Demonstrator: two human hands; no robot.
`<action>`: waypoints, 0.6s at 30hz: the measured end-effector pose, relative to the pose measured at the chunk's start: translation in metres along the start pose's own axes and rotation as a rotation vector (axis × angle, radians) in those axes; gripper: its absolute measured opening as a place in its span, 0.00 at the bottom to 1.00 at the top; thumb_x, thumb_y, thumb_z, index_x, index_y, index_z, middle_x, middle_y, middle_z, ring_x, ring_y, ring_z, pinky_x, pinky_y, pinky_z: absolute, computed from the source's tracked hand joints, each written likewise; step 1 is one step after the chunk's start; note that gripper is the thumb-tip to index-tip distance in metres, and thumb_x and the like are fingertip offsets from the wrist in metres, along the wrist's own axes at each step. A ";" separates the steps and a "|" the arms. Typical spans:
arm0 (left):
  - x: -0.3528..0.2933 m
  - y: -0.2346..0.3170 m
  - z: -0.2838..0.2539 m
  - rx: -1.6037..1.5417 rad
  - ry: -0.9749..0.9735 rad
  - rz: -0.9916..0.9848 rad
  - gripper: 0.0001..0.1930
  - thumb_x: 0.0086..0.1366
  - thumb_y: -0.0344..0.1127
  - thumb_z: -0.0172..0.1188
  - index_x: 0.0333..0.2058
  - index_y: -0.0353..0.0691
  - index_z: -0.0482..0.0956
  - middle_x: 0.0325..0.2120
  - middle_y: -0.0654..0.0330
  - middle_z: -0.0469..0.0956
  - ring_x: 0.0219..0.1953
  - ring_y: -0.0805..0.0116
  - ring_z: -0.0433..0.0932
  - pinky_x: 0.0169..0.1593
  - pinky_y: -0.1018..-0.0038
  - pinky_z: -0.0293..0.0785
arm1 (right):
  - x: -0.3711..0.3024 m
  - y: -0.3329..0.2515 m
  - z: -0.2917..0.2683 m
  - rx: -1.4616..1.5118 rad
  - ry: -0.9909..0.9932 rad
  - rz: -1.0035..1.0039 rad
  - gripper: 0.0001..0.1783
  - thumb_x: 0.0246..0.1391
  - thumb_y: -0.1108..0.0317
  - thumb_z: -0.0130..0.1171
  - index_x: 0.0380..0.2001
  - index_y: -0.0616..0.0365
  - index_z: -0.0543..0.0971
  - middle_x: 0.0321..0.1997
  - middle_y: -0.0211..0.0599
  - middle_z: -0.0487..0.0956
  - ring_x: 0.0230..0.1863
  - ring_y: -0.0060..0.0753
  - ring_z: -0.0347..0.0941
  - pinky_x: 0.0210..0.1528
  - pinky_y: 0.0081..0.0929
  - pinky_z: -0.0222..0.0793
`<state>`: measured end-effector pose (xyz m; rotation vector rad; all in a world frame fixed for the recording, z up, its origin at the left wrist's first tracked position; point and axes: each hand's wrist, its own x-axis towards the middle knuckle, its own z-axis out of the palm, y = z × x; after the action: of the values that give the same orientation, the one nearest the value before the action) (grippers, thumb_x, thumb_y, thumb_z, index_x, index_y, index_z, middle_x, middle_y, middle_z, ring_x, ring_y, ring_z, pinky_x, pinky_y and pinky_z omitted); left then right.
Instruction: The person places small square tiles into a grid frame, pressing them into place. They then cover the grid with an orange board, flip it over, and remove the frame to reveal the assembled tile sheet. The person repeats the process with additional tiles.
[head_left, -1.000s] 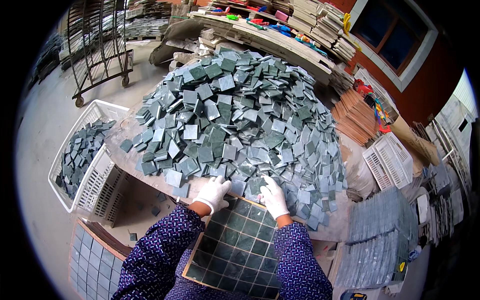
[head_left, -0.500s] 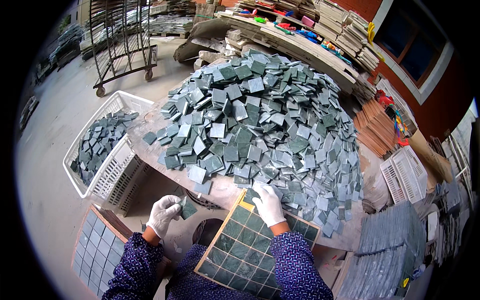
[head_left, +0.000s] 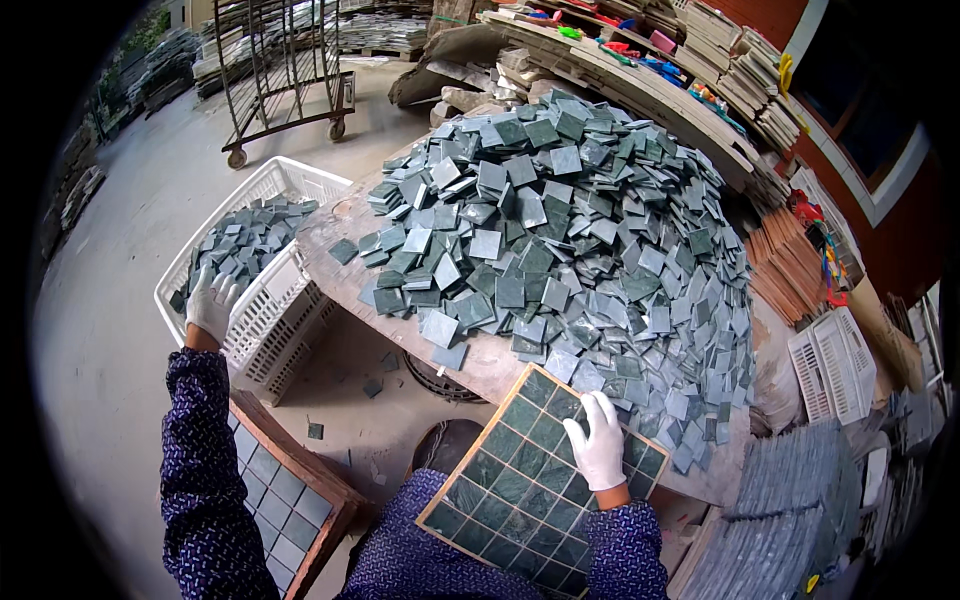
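Observation:
My left hand [head_left: 211, 304], in a white glove, is stretched out over the near rim of the white plastic crate [head_left: 262, 345], fingers apart and no tile in it that I can see. Small dark stone tiles [head_left: 250, 240] lie inside the crate. My right hand [head_left: 598, 442], gloved in white too, rests with spread fingers on the upper part of a wood-edged tray [head_left: 437, 508] tilted across my lap. Square green tiles [head_left: 483, 468] fill the tray's visible cells in rows. The cells under my right hand are hidden.
A large heap of loose green-grey tiles [head_left: 560, 230] covers the table [head_left: 335, 235] ahead. Another tile-filled tray [head_left: 285, 500] lies at lower left. Stacked grey tile sheets [head_left: 790, 480], an upturned white crate [head_left: 835, 365] and a wheeled rack [head_left: 285, 115] stand around.
My left hand has swung left and forward to the crate, and the tile it held is gone from it. The yellow gap in the tray is covered by a tile.

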<state>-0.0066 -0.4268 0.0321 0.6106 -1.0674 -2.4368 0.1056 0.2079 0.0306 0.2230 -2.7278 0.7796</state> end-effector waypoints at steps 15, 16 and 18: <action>-0.265 -0.291 0.203 1.435 -1.369 0.932 0.43 0.62 0.63 0.49 0.65 0.35 0.56 0.66 0.46 0.56 0.69 0.48 0.52 0.69 0.51 0.45 | -0.124 -0.061 0.050 -0.030 -0.482 -0.357 0.42 0.52 0.44 0.59 0.63 0.59 0.64 0.69 0.45 0.60 0.72 0.40 0.51 0.72 0.41 0.43; -0.270 -0.302 0.213 1.451 -1.451 0.955 0.42 0.62 0.62 0.49 0.65 0.36 0.56 0.66 0.48 0.56 0.69 0.49 0.52 0.69 0.52 0.44 | -0.120 -0.055 0.044 -0.061 -0.418 -0.303 0.42 0.52 0.44 0.59 0.63 0.59 0.64 0.68 0.45 0.61 0.71 0.41 0.51 0.72 0.42 0.44; -0.268 -0.320 0.223 1.578 -1.622 0.922 0.38 0.63 0.59 0.49 0.65 0.39 0.58 0.66 0.52 0.57 0.69 0.55 0.53 0.70 0.54 0.42 | -0.094 -0.030 0.024 -0.160 -0.261 -0.165 0.40 0.52 0.45 0.58 0.62 0.59 0.65 0.67 0.44 0.63 0.70 0.43 0.54 0.71 0.43 0.46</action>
<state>0.0329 0.0426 -0.0139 -1.5053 -2.7078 -0.4089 0.1951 0.1758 -0.0042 0.5414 -2.9476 0.5149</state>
